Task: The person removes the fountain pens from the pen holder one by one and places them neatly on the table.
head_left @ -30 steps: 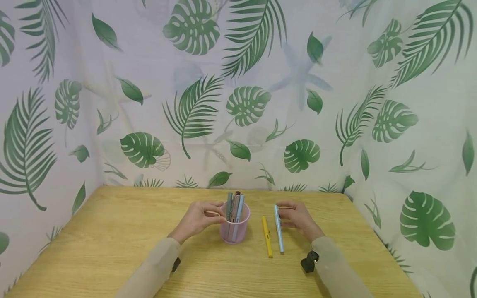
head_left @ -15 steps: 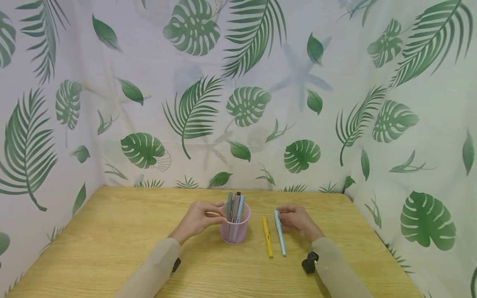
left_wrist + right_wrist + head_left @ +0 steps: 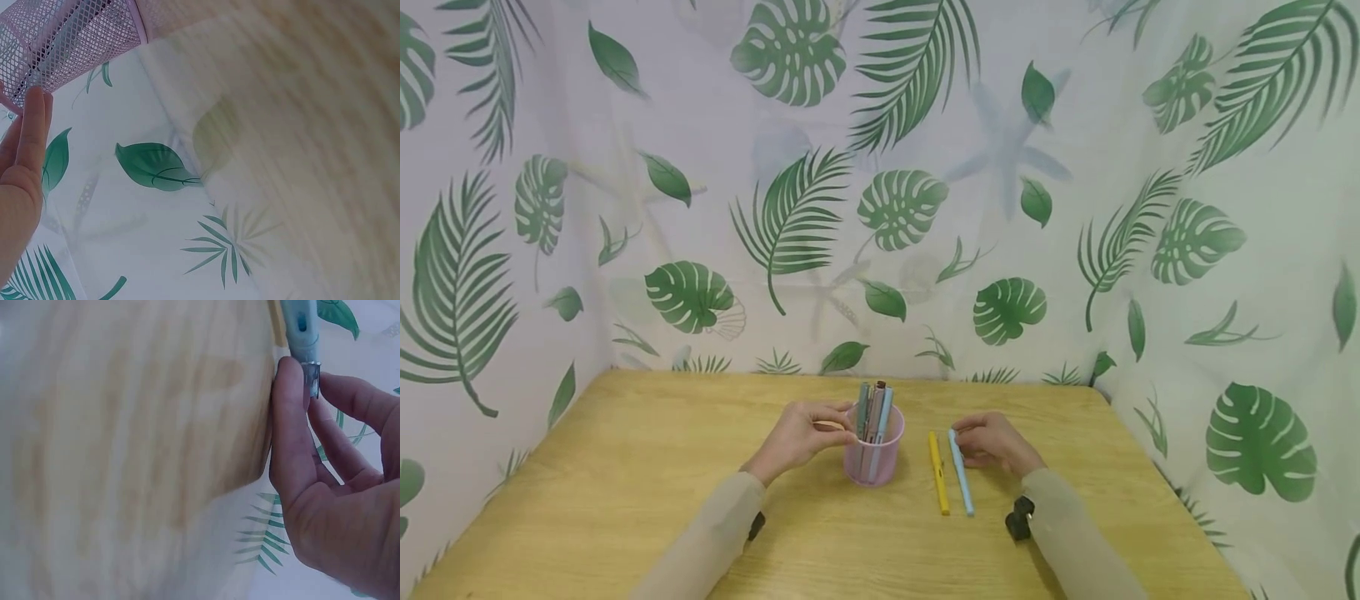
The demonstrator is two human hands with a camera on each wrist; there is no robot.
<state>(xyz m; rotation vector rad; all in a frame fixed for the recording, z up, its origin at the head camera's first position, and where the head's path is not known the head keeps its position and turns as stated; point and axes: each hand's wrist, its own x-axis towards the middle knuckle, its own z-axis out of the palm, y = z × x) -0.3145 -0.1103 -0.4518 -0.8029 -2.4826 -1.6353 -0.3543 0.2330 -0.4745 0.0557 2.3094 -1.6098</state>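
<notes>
Pale-blue pen (image 3: pixel 959 472): lies flat on the table, its far end pinched between the thumb and curled fingers (image 3: pixel 294 412) of the right hand (image 3: pixel 996 442); the right wrist view shows the metal clip end held at the thumb tip.
Right hand: resting low on the table, just right of the pen, fingers bent round its top end.
Yellow pen (image 3: pixel 937 472): lies on the table just left of the pale-blue pen, almost parallel, close beside it; whether they touch is unclear.
Left hand (image 3: pixel 801 435): fingers (image 3: pixel 32 128) laid against the left side of the pink mesh cup (image 3: pixel 872 454), thumb and forefinger curled round its rim.
Pink mesh cup: stands upright near the middle of the table, left of the two lying pens, with several pens (image 3: pixel 872 410) upright inside, grey, brown and light blue.
Table (image 3: pixel 625 467): light wood grain, both beige sleeves reaching in from the near edge.
Backdrop (image 3: pixel 880 192): white cloth printed with green leaves, closing off the table on three sides.
</notes>
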